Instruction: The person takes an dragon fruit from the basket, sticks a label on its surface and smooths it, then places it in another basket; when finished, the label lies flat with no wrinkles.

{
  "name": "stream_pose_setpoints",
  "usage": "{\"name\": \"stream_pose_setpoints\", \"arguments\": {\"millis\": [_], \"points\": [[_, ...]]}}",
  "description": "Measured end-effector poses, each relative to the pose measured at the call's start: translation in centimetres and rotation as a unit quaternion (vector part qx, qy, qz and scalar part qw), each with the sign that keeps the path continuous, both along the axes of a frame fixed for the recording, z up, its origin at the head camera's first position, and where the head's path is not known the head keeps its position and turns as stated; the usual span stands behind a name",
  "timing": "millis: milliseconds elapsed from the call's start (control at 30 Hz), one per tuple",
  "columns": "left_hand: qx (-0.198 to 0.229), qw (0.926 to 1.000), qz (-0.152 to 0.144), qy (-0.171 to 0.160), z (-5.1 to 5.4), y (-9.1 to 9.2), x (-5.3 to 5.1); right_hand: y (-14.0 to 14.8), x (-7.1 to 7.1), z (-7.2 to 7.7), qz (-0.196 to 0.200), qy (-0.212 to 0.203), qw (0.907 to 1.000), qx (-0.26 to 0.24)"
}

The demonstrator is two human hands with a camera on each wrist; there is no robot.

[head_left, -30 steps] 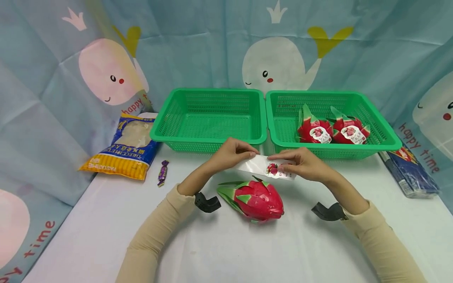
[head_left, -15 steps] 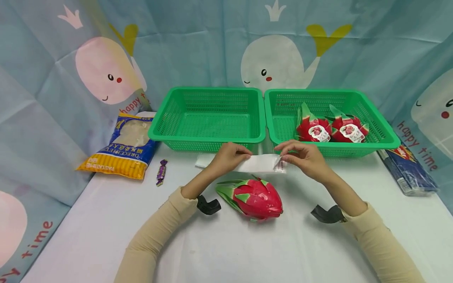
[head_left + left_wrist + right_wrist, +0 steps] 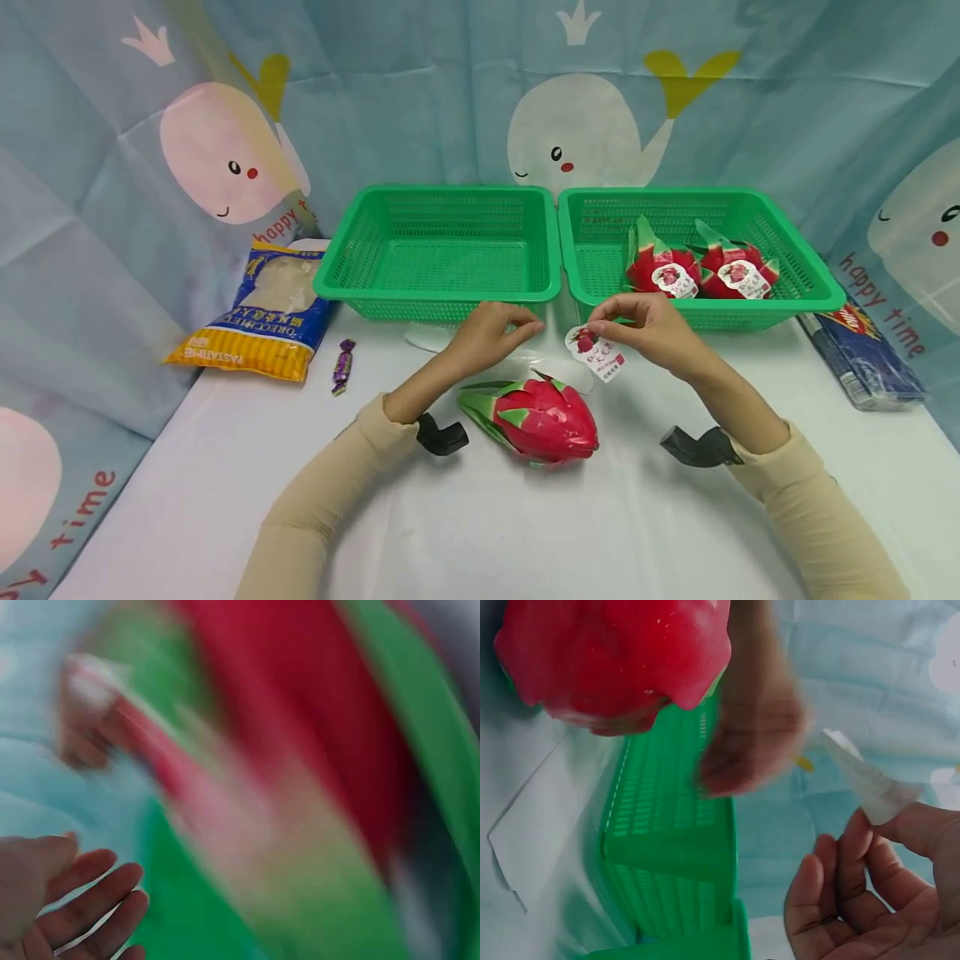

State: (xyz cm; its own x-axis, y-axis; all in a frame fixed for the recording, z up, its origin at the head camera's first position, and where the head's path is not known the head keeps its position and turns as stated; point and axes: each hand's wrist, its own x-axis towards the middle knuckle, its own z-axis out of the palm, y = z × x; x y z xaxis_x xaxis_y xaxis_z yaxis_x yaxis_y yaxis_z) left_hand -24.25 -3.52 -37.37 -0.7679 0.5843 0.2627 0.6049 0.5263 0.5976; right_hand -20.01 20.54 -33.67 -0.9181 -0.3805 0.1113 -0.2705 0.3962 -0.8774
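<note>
My right hand [image 3: 648, 333] pinches a white sticker [image 3: 594, 354] printed with a red fruit and writing, holding it up by its top edge. In the right wrist view the sticker [image 3: 874, 784] is seen from its blank side. My left hand [image 3: 491, 337] has loosely bent fingers with nothing between them; in the left wrist view its fingers [image 3: 97, 907] are spread. Below and between the hands a red dragon fruit [image 3: 551, 425] with green leaves lies on its side. A white backing strip [image 3: 427, 337] lies behind it, partly hidden by the left hand.
Two green baskets stand side by side at the back; the left basket [image 3: 438, 296] is bare inside, and the right basket [image 3: 705, 312] holds two stickered dragon fruits [image 3: 738, 271]. A pasta bag [image 3: 258, 312], a purple wrapped candy [image 3: 342, 367] and a blue packet [image 3: 866, 358] lie at the sides.
The sticker has come off its white strip and is now in my right hand. My left hand has let go of the strip, which now lies on the table.
</note>
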Motion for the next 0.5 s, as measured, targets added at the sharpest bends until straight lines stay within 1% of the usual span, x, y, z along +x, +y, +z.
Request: {"name": "stream_pose_setpoints", "arguments": {"millis": [33, 100, 133, 200, 267, 333, 400, 500], "points": [[0.031, 0.9993, -0.006, -0.02, 0.8, 0.3, 0.5, -0.1, 0.0, 0.1, 0.003, -0.001, 1.0, 0.009], [0.084, 0.9945, -0.017, -0.059, 2.3, 0.8, 1.5, -0.4, 0.1, 0.1, 0.015, 0.0, 0.9997, 0.019], [0.099, 0.9921, -0.022, -0.074, 2.9, 1.0, 1.9, -0.5, 0.2, 0.2, 0.021, -0.001, 0.9996, 0.02], [0.11, 0.9895, -0.033, -0.087, 3.7, 1.4, 2.6, -0.8, 0.3, 0.2, 0.034, -0.002, 0.9993, 0.013], [0.111, 0.9893, -0.037, -0.087, 4.1, 1.6, 3.0, -1.0, 0.5, 0.2, 0.039, -0.005, 0.9992, 0.006], [0.113, 0.9895, -0.03, -0.085, 4.0, 1.6, 3.4, -1.1, 0.7, 0.1, 0.031, -0.01, 0.9995, 0.0], [0.119, 0.9894, -0.014, -0.082, 3.8, 1.4, 3.7, -1.0, 1.1, -0.1, 0.017, -0.013, 0.9998, -0.006], [0.138, 0.9867, 0.021, -0.084, 3.4, 1.0, 4.4, -0.8, 1.8, -0.5, -0.005, -0.019, 0.9998, -0.005]]}}
